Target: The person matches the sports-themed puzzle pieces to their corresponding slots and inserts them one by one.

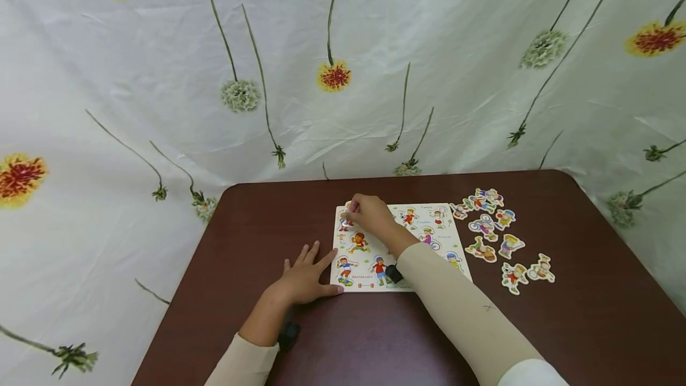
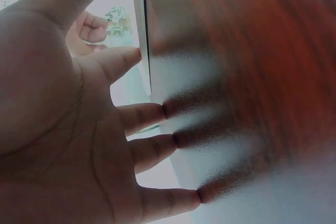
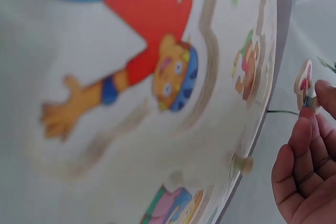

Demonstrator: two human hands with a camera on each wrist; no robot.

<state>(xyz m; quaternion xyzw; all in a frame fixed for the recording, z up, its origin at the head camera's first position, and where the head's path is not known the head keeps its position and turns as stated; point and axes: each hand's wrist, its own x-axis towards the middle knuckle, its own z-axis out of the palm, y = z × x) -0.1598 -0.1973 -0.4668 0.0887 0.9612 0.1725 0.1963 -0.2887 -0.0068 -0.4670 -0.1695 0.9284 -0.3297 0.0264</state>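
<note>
A white puzzle board (image 1: 382, 246) with printed cartoon children lies on the dark table. My right hand (image 1: 372, 217) is over its far left corner. In the right wrist view, the right hand (image 3: 307, 166) pinches a small wooden puzzle piece (image 3: 303, 85) between thumb and fingertips, apart from the board. The piece's picture is mostly hidden. My left hand (image 1: 302, 282) lies spread at the board's left side, thumb and index finger touching the edge. In the left wrist view, the other fingertips of the left hand (image 2: 68, 119) press on the table.
Several loose puzzle pieces (image 1: 483, 250) lie to the right of the board, some overlapping at the far side. A small wooden knob (image 3: 244, 164) stands up from the board. Behind the table (image 1: 268, 219) hangs a white flowered cloth (image 1: 300, 124).
</note>
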